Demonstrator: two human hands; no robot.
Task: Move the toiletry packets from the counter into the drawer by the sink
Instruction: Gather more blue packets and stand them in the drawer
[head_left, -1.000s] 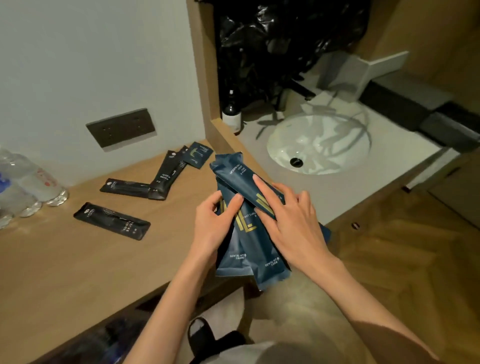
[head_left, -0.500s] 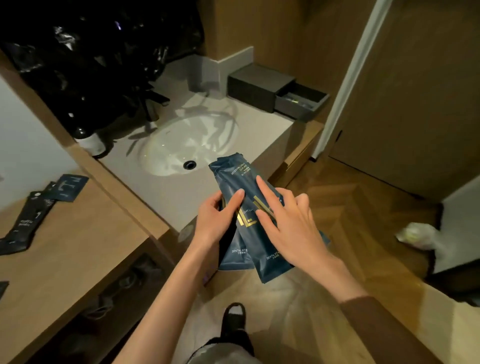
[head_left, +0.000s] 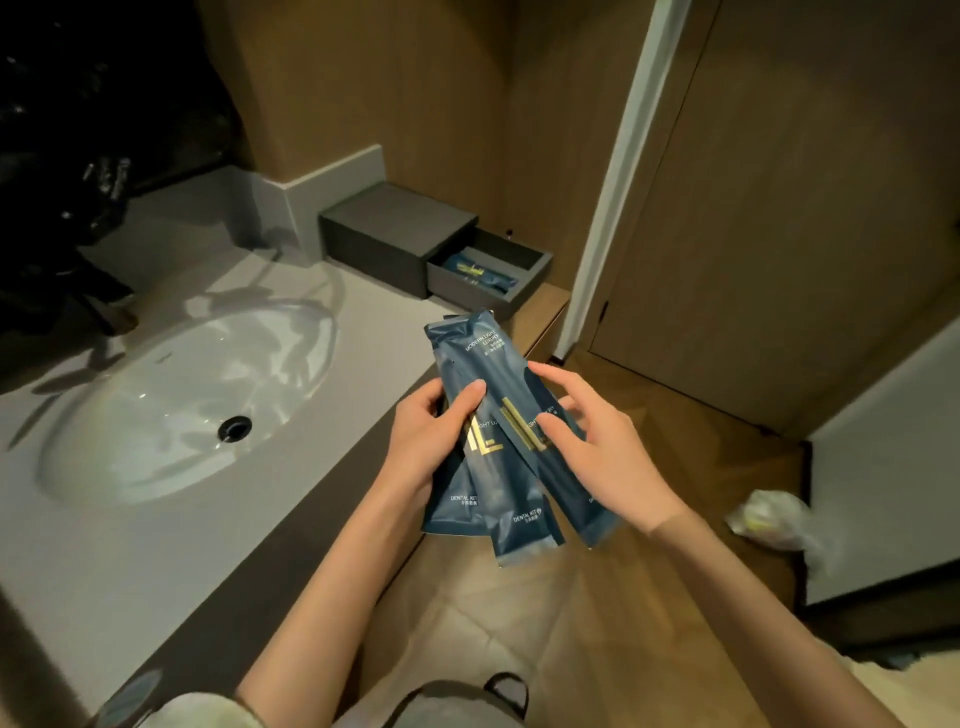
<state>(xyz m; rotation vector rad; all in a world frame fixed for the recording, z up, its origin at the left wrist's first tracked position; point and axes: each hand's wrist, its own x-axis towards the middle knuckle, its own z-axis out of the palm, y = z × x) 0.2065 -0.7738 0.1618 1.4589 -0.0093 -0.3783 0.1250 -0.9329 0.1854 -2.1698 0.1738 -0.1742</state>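
Note:
I hold a fanned bundle of dark blue dental kit packets (head_left: 485, 374) in front of me, over the counter's front edge. My left hand (head_left: 428, 441) grips the bundle from the left, thumb across its face. My right hand (head_left: 597, 447) holds the rightmost packet, fingers spread over it. Beyond them a grey drawer box (head_left: 389, 234) stands on the counter right of the sink, with its drawer (head_left: 524, 291) pulled open toward the right. A blue packet (head_left: 475, 270) lies inside the drawer.
The white oval sink (head_left: 171, 395) is set in the grey counter (head_left: 156, 561) at left. Black plastic fills the dark upper left corner. A wooden door (head_left: 779, 208) and white frame stand at right. A crumpled white bag (head_left: 774, 519) lies on the wood floor.
My view has swung right, from the wooden counter with black packets to the sink and open drawer. The bundle stays in both hands; the packets have fanned apart a little.

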